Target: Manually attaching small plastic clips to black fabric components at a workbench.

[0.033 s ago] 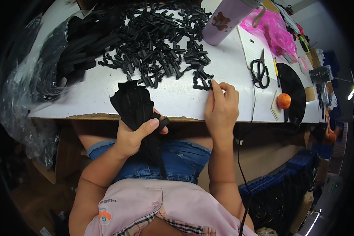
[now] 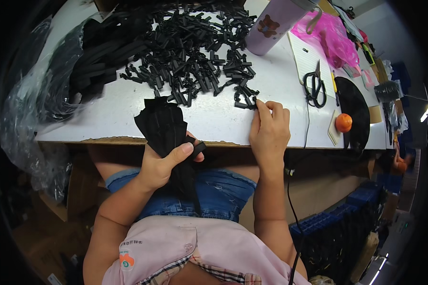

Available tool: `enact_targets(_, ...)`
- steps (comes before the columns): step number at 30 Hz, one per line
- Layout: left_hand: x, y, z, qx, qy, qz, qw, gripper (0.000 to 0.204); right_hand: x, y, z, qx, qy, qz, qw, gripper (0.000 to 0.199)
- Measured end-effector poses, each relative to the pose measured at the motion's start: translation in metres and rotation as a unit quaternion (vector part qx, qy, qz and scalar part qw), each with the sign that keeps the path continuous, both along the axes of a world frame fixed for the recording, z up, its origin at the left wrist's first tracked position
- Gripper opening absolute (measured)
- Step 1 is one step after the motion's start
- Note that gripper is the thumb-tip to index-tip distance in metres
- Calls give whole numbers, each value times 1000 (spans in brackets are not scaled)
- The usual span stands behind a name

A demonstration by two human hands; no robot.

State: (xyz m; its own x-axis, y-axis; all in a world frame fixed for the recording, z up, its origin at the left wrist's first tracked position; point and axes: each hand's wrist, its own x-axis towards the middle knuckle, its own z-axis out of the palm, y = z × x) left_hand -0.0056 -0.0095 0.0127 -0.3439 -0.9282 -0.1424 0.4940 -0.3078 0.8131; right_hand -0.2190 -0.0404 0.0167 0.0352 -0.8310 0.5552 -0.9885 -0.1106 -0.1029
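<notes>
My left hand (image 2: 169,159) is closed around a bundle of black fabric strips (image 2: 161,124), above my lap at the table's near edge. The strips fan out at the top, and a long tail hangs down over my shorts. A short black piece (image 2: 198,148) sticks out between the left thumb and fingers. My right hand (image 2: 271,128) rests over the table edge, its thumb and index finger pinched on a small black plastic clip (image 2: 254,99). That clip lies beside a few similar ones at the near end of a large heap of black clips (image 2: 199,71).
More black strips (image 2: 100,61) lie in clear plastic (image 2: 47,99) on the left. A lilac tumbler (image 2: 276,26) stands behind the clips. To the right are scissors (image 2: 315,88), a notebook (image 2: 297,50), an orange fruit (image 2: 343,122) and a pink bag (image 2: 330,40). A cable (image 2: 290,199) hangs down.
</notes>
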Motion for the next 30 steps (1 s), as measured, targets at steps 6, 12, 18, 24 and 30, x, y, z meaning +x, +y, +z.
enact_targets(6, -6, 1, -2, -92, -129, 59, 986, 18, 3, 2, -5, -40, -129, 83, 987, 16)
enact_targets(12, -10, 2, -3, -166, -167, 72, 969, 19, 47, 30, 19, 220, -689, 200, 661, 13)
enact_targets(18, -7, 0, -1, -194, -164, 53, 966, 19, 59, 34, 16, 105, -521, 270, 803, 9)
enact_targets(24, -1, -3, -2, -240, -213, 44, 946, 19, 62, 33, 16, 29, -418, 280, 864, 11)
enact_targets(30, 3, -4, 1, -235, -236, 39, 942, 19, 62, 29, 13, 6, -331, 339, 881, 15)
